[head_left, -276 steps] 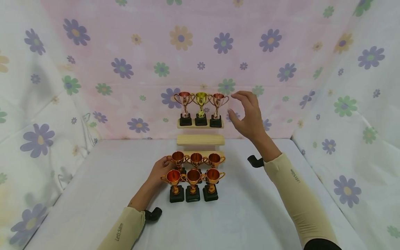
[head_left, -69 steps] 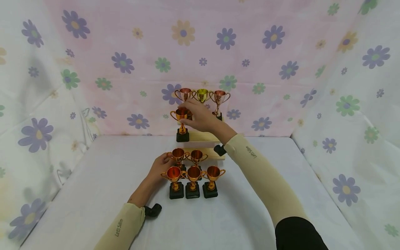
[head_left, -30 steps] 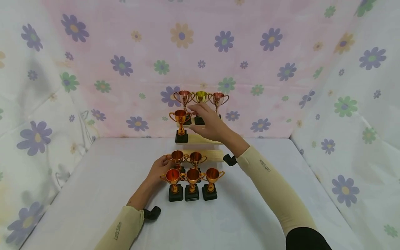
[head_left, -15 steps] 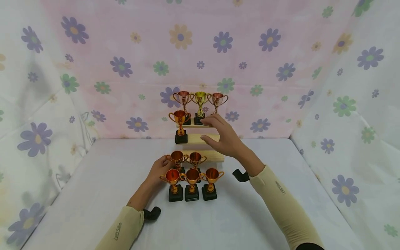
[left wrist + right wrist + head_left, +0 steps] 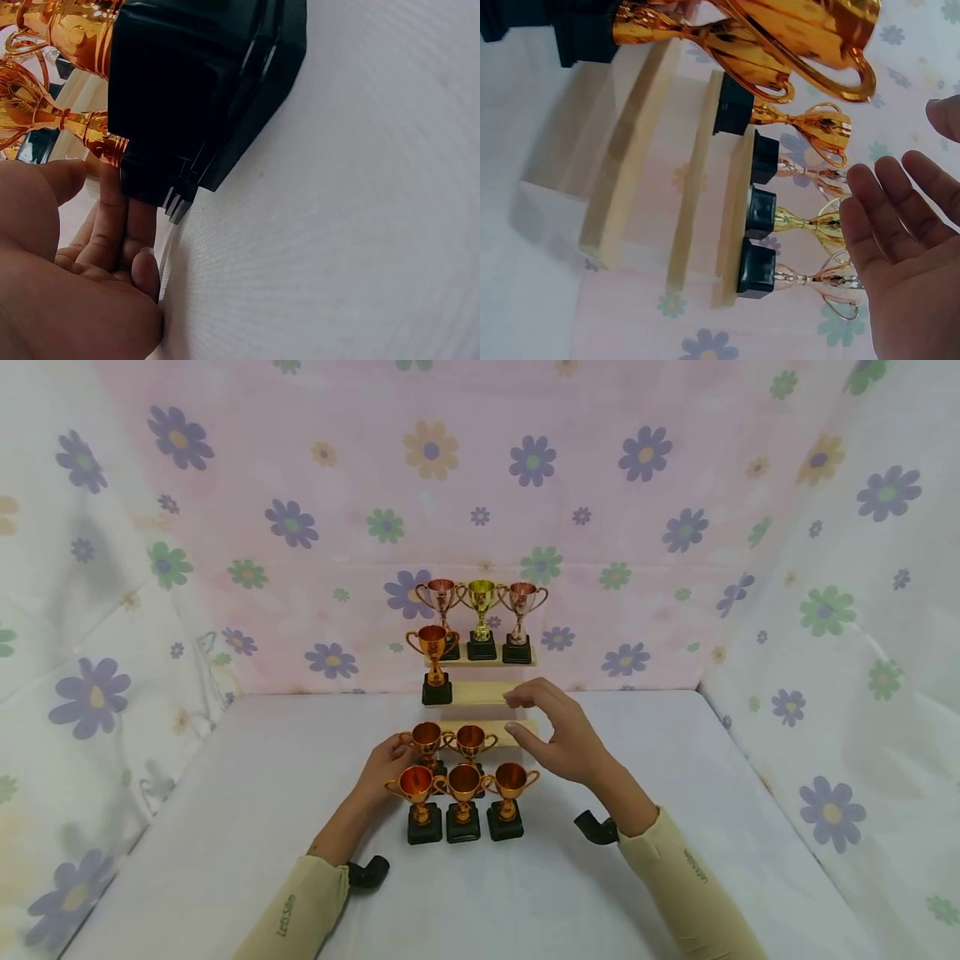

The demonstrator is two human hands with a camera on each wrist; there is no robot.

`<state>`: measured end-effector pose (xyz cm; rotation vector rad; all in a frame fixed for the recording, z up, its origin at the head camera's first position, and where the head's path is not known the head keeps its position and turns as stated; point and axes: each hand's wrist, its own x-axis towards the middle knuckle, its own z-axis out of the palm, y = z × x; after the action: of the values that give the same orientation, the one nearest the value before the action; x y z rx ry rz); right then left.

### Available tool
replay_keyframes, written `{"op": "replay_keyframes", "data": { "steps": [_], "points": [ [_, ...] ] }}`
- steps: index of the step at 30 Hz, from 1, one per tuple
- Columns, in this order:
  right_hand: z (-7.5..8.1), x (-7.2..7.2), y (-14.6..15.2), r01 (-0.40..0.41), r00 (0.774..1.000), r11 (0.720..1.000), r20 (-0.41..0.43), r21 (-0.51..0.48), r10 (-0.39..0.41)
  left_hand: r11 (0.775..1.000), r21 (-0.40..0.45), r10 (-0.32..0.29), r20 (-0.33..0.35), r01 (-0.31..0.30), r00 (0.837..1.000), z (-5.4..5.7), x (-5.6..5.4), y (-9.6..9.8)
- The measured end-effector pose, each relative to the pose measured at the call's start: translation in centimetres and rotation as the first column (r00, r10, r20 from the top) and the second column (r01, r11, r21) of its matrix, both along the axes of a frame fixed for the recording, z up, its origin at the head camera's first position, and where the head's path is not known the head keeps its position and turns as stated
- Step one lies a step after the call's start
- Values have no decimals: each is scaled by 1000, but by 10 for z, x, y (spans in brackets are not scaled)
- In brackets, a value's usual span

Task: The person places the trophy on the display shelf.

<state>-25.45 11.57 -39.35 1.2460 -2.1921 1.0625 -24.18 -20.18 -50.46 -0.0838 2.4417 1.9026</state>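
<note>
Wht tbl (image 5: pixel 225 777) w/ trophies (image 5: pixel 464 782), slvs (image 5: pixel 300 893) read "Lets Slim".

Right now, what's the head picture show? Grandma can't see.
A person's empty right grip hovers by wooden shelves holding four trophies: three on top, one on the middle board. Five orange trophies stand in front, left grip at the back-left one.

The left sleeve (image 5: pixel 309 893), at seven o'clock, and right sleeve (image 5: pixel 667 864), toward five, are beige with dark lettering (image 5: pixel 285 917); a curved black fitting (image 5: pixel 369 872) juts from each.
</note>
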Motion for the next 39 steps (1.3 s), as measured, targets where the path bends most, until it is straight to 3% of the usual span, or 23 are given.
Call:
{"op": "replay_keyframes", "data": {
  "steps": [12, 22, 29, 35, 39],
  "points": [
    [-20, 20, 16, -40, 996, 992, 87, 123, 30, 1000, -8, 8, 1, -8, 1000, 3, -2, 1],
    [-23, 22, 20, -151, 983, 965, 133, 212, 125, 999, -37, 8, -3, -8, 1000, 2, -2, 1],
    [-27, 23, 19, -171, 979, 947, 154, 271, 133, 1000, 31, -1, 3, 0, 1000, 1, 0, 2],
    [-27, 22, 18, -177, 978, 943, 159, 280, 136, 998, -54, 9, 3, -9, 1000, 4, 0, 3],
    [-26, 23, 17, -183, 976, 943, 165, 279, 141, 999, -50, 14, 6, -14, 1000, 5, 1, 3]
  ]
}}
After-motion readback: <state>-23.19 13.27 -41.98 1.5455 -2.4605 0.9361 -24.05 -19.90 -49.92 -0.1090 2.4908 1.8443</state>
